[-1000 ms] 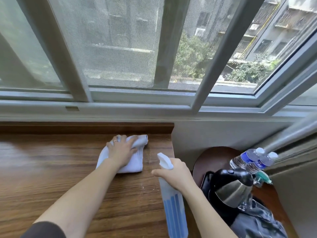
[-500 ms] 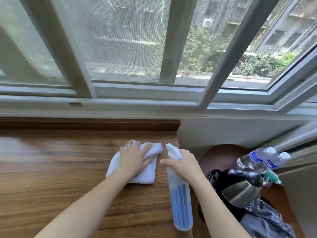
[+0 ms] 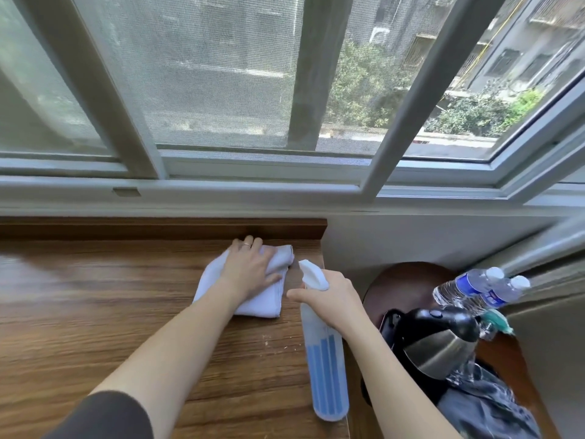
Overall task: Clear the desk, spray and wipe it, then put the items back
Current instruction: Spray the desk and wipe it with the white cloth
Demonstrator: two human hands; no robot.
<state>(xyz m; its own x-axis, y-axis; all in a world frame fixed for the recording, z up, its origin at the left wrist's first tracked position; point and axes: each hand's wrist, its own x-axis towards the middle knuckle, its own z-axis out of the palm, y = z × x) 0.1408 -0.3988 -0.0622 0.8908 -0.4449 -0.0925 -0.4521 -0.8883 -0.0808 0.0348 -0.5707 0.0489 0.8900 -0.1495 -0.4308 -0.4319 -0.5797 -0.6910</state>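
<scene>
A white cloth (image 3: 262, 301) lies on the wooden desk (image 3: 95, 312) near its far right corner. My left hand (image 3: 250, 269) presses flat on the cloth, fingers spread and reaching the raised back ledge. My right hand (image 3: 329, 294) grips the neck of a spray bottle (image 3: 327, 369) with blue liquid; its white nozzle points toward the window, and its body hangs over the desk's right edge.
To the right of the desk is a lower round dark wooden table (image 3: 411, 280) holding a steel and black kettle (image 3: 440, 340), two plastic water bottles (image 3: 474, 288) and a grey cloth item (image 3: 487, 407). A window frame (image 3: 253, 185) runs behind the desk.
My left hand has slid the cloth right and then away, up to the back ledge. My right hand with the spray bottle stays by the desk's right edge.
</scene>
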